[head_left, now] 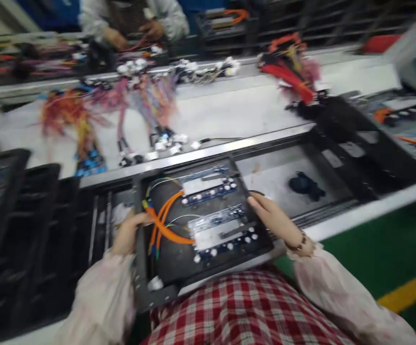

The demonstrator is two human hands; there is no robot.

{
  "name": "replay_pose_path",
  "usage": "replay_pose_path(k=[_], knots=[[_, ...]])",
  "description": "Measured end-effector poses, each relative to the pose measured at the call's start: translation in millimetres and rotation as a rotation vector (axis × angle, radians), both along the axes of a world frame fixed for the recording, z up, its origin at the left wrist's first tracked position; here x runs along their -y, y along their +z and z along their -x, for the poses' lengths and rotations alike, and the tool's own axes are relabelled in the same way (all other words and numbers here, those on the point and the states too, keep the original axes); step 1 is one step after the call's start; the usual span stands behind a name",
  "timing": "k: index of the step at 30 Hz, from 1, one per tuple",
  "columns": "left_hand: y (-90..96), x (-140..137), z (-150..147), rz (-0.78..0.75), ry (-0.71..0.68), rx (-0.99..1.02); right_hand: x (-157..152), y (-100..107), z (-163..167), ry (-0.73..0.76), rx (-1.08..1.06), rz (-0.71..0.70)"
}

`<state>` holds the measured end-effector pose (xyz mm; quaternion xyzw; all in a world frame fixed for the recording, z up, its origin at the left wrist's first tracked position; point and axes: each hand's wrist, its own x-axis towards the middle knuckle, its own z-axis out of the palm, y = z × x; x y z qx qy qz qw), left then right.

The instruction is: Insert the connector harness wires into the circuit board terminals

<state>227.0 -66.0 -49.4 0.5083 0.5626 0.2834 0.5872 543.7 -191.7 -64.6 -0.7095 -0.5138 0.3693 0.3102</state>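
Observation:
A black tray (179, 266) is held between my two hands, close in front of the red checked apron. Its left side rests in my left hand (128, 234), whose fingers curl round the rim. My right hand (273, 218) grips the opposite side near the upper corner. Inside the tray lie two circuit boards, an upper board (208, 186) and a lower board (218, 235), each with a silvery plate and a row of white connectors. Thick orange cables (166, 230) and thin coloured wires loop from the boards toward the tray's left side.
Bundles of coloured wires (71, 115) with connectors lie on the white bench beyond. Black trays (10, 230) stand at left; a black panel (365, 143) lies at right. A dark object (305, 186) sits in the bench recess. Across the bench, a co-worker's hands (152, 29) handle wires.

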Motion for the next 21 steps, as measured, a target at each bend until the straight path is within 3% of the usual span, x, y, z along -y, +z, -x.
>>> replay_pose_path(k=[3,6,21], knots=[[-17.8,4,27,0.107,0.078,0.066,-3,-12,8,-0.046,0.040,0.039],[-27.8,-9,24,0.130,0.117,0.142,-7,-15,11,-0.119,0.113,0.061],[-38.0,-12,16,0.136,0.193,0.215,-10,-15,19,-0.179,0.264,0.183]])
